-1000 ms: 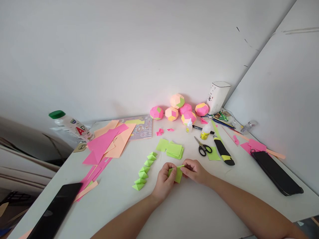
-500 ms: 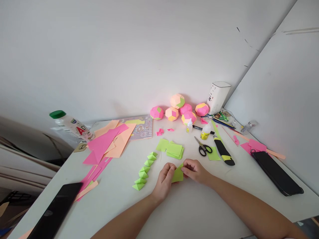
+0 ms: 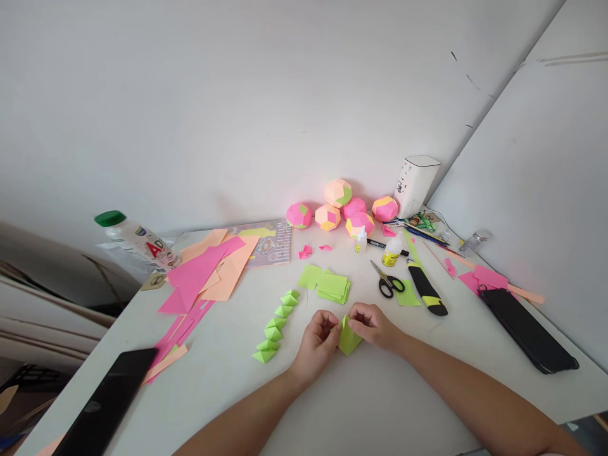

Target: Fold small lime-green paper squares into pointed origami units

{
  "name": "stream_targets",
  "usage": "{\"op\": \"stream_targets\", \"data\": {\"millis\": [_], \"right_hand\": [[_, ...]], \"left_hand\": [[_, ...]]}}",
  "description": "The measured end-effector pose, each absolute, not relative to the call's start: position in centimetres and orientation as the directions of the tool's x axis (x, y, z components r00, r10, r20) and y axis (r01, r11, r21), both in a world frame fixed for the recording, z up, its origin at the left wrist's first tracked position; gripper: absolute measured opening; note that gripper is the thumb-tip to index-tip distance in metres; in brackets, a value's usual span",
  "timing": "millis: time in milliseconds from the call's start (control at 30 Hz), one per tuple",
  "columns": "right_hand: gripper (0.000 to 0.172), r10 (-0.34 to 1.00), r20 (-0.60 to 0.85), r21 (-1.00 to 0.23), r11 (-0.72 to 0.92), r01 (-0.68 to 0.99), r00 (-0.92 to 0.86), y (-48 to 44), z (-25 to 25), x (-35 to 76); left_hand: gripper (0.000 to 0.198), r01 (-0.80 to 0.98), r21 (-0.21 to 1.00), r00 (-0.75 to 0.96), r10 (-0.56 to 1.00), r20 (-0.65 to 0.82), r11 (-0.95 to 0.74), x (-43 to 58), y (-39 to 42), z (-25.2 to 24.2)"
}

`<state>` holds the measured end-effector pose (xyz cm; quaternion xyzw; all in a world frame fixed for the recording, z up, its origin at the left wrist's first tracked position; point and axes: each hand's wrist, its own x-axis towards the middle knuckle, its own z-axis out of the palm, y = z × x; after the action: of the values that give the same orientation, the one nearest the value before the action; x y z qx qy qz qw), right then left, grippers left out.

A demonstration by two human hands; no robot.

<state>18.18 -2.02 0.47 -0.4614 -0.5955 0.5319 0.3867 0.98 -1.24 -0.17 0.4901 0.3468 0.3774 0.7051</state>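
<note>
One green paper piece (image 3: pixel 349 342) in hand, partly folded by the look of it, standing in a peak over the near middle of the table (image 3: pixel 361 408). Fingers of left hand (image 3: pixel 319 340) pinch its left side; fingers of right hand (image 3: pixel 372 324) pinch its upper right edge.

Progress, judged: partway. Done: six folded green units (image 3: pixel 274 328) in a row left of the left hand, running near to far. In work: one, the held piece. Left: flat green sheets in a stack (image 3: pixel 332 288) just far of the hands, apparently unfolded; sheets overlap, can't count. One green sheet (image 3: pixel 310 278) just left of the stack, another partly under the scissors, right.

Other counts: six faceted paper balls (image 3: pixel 327 217) far middle by the wall, one resting on top of others; look complete. Two small glue bottles (image 3: pixel 391 252), far right of the stack. One pair of scissors (image 3: pixel 388 285), one black-and-yellow utility knife (image 3: pixel 425 290), one black marker (image 3: pixel 380 245). Two small folded pink pieces (image 3: pixel 304 252) far of the stack. One green-capped bottle (image 3: pixel 142 240), far left. Pink and peach sheets (image 3: pixel 204 269) heaped on the left, overlapping, number unclear.
</note>
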Motion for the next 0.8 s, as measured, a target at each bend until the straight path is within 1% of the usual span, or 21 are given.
{"op": "stream_targets", "data": {"millis": [133, 367, 467, 567, 633, 700, 800], "right_hand": [[0.019, 0.962, -0.034, -0.989, 0.007, 0.147, -0.271, -2.06, 0.50, 18.21], [0.024, 0.965, -0.029, -0.993, 0.003, 0.121, -0.259, -2.11, 0.50, 18.14], [0.026, 0.967, -0.035, -0.994, -0.008, 0.108, -0.252, -2.10, 0.53, 18.10], [0.028, 0.968, -0.046, -0.994, -0.020, 0.105, -0.247, -2.06, 0.46, 18.11], [0.029, 0.968, -0.043, -0.994, -0.016, 0.109, -0.247, -2.01, 0.37, 18.15], [0.029, 0.967, -0.033, -0.993, -0.004, 0.116, -0.252, -1.97, 0.28, 18.20], [0.029, 0.965, -0.028, -0.993, 0.002, 0.116, -0.259, -1.93, 0.26, 18.21]], "left_hand": [[0.024, -0.182, 0.960, 0.451, 0.886, -0.110, 0.212, 0.90, -1.19, -0.21], [0.021, -0.203, 0.966, 0.356, 0.931, -0.082, 0.163, 0.91, -1.22, -0.62], [0.023, -0.189, 0.966, 0.370, 0.924, -0.099, 0.179, 0.93, -1.22, -0.39], [0.023, -0.165, 0.965, 0.419, 0.900, -0.120, 0.206, 0.80, -1.19, -0.01], [0.022, -0.140, 0.978, 0.469, 0.880, -0.074, 0.156, 0.66, -1.14, 0.09], [0.021, -0.112, 0.992, 0.507, 0.862, 0.004, 0.061, 0.54, -1.07, 0.02], [0.022, -0.083, 0.996, 0.521, 0.851, 0.071, -0.032, 0.47, -0.98, -0.25]]}}
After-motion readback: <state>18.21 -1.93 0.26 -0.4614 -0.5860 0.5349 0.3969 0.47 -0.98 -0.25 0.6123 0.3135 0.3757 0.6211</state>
